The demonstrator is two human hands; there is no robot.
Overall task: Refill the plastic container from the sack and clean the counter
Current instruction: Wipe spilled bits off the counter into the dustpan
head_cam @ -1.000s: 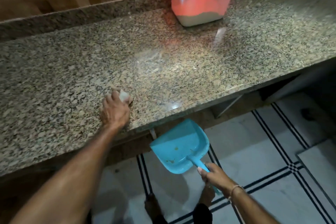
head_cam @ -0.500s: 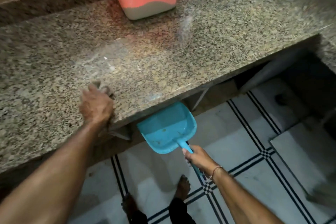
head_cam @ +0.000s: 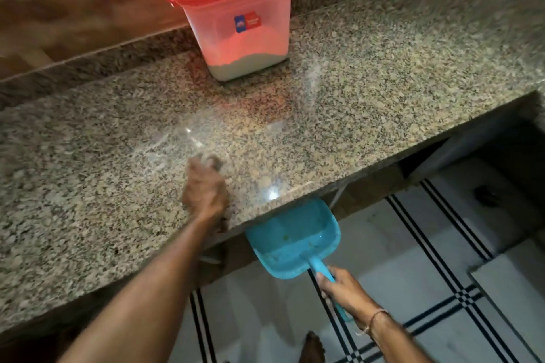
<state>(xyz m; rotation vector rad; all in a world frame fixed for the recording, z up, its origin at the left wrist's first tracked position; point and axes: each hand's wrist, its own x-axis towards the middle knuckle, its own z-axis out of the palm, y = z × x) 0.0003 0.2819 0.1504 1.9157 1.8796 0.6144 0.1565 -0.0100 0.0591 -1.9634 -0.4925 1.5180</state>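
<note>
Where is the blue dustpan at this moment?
In the head view the blue dustpan is at lower centre, right of the left hand, under the front edge of the counter, held by its handle in the right hand.

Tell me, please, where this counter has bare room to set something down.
Free: the counter right of the red-lidded container, and the stretch left of the left hand. Crowded: the front edge, where that hand grips a cloth and the right hand holds a dustpan below.
</note>
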